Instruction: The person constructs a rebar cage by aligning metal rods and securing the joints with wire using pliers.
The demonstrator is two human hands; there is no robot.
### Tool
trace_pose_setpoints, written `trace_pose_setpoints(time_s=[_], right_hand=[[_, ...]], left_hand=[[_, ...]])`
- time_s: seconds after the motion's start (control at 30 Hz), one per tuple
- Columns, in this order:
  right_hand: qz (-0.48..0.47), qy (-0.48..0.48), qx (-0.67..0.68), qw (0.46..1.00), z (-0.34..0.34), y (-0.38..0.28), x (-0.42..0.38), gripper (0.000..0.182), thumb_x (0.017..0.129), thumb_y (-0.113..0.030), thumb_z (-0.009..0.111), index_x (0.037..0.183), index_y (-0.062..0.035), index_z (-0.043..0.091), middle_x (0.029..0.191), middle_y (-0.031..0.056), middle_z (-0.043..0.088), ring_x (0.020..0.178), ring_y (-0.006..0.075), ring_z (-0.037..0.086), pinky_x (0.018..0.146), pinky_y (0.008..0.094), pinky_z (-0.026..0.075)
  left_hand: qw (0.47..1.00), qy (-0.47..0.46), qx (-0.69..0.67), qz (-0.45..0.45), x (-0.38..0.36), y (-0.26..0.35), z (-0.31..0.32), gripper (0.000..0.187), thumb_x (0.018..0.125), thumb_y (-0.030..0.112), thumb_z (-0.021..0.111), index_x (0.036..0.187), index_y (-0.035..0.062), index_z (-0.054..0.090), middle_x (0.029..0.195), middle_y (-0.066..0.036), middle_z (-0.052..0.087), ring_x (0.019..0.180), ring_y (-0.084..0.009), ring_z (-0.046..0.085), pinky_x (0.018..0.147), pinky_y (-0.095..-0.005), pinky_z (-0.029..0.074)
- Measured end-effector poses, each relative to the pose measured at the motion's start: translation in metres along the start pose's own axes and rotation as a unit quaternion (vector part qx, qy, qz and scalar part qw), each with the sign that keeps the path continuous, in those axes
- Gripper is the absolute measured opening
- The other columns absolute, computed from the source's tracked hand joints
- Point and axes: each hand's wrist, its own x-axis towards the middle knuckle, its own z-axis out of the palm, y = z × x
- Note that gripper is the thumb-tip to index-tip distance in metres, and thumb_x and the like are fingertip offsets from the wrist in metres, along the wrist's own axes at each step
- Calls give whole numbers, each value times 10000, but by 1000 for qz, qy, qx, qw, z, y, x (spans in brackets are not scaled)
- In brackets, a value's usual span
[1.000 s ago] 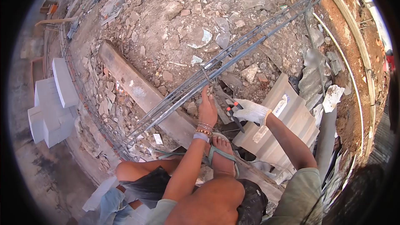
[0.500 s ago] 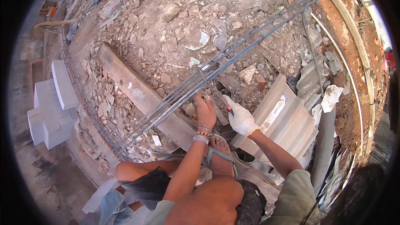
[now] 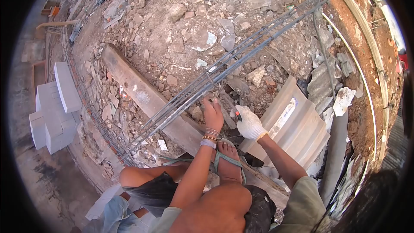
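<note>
A long bundle of tied steel bars [image 3: 241, 58] runs diagonally across the rubble, its lower part above a wooden plank [image 3: 142, 92]. Just below the bars is my left hand [image 3: 212, 115], bare, with bracelets at the wrist. Its fingers are curled together near the bars; whatever they pinch is too small to make out. My right hand [image 3: 251, 124], in a white knitted glove, is closed around a hand tool with a red and black handle [image 3: 238, 115]. It looks like pliers, though the glove hides most of it. My sandalled foot [image 3: 228, 159] rests below both hands.
Corrugated sheet [image 3: 293, 125] lies beside my right hand, near a grey pipe [image 3: 338, 151]. Pale blocks [image 3: 54, 116] are stacked at left. Broken stone and rubble [image 3: 172, 26] cover the ground ahead. Another person's denim-clad leg [image 3: 114, 215] shows at bottom left.
My right hand has shifted slightly down and right, and the tool in it has turned, so less of it shows. My left hand stays almost in place.
</note>
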Motion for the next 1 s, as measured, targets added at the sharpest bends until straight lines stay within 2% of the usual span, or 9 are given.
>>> trace_pose_setpoints(time_s=[0.03,0.13,0.23,0.33,0.4,0.47,0.8,0.93,1.0], right_hand=[[-28,61,-86,994,3,0,-1,394,757,8,579,1132,-114,591,1085,166,622,1004,375,620,851,441,479],[5,33,-161,986,-8,-9,4,387,767,-24,611,1143,-118,602,1117,181,610,1049,409,609,907,513,443],[11,41,-202,979,-7,-12,5,366,769,-26,615,1122,-121,607,1104,183,610,1054,398,608,891,508,441],[18,22,-187,982,-7,-11,2,409,778,-24,602,1175,-124,615,1131,181,609,1075,388,606,910,502,439],[0,26,-173,985,-2,-5,1,450,783,-23,595,1222,-124,613,1161,185,604,1090,390,604,930,501,435],[-6,19,-153,988,0,1,2,496,786,-22,590,1270,-125,607,1201,187,595,1121,391,594,958,499,429],[-36,2,-79,996,-3,12,8,573,783,-10,568,1347,-111,577,1381,173,525,1285,389,502,1067,481,412],[-39,14,-26,999,2,16,10,566,776,22,556,1332,-78,571,1386,187,521,1294,400,498,1068,460,428],[-52,32,-23,998,7,19,10,546,775,37,549,1311,-63,574,1380,194,525,1285,402,508,1059,458,440]], left_hand=[[1000,8,7,7,0,-2,1,469,1067,314,439,1365,-41,375,963,-320,647,918,-514,621,799,-548,452],[999,-8,-20,-31,-2,11,-4,463,1051,275,475,1305,-108,415,1130,-361,599,1055,-535,574,893,-510,443],[999,-8,-17,-45,-3,16,-4,476,1052,288,474,1296,-117,419,1136,-372,593,1066,-541,568,901,-516,438],[997,-16,-9,-68,-4,18,-6,478,1054,295,472,1297,-114,423,1149,-372,590,1088,-538,566,917,-510,437],[1000,5,-1,-26,-3,11,-3,470,1066,322,450,1339,-59,408,911,-265,630,866,-446,622,789,-494,463],[1000,13,-2,-1,-3,2,0,462,1072,333,440,1359,-28,404,786,-206,648,749,-393,649,720,-481,476],[1000,9,-13,1,-2,3,-1,426,1071,320,449,1324,-23,438,773,-180,642,726,-353,648,700,-453,482],[999,15,-34,8,-4,5,-2,423,1069,322,452,1300,-33,456,858,-222,654,781,-383,650,731,-465,481],[997,42,-33,61,0,-1,1,418,1068,320,454,1292,-34,463,926,-249,653,831,-409,646,762,-476,478]])
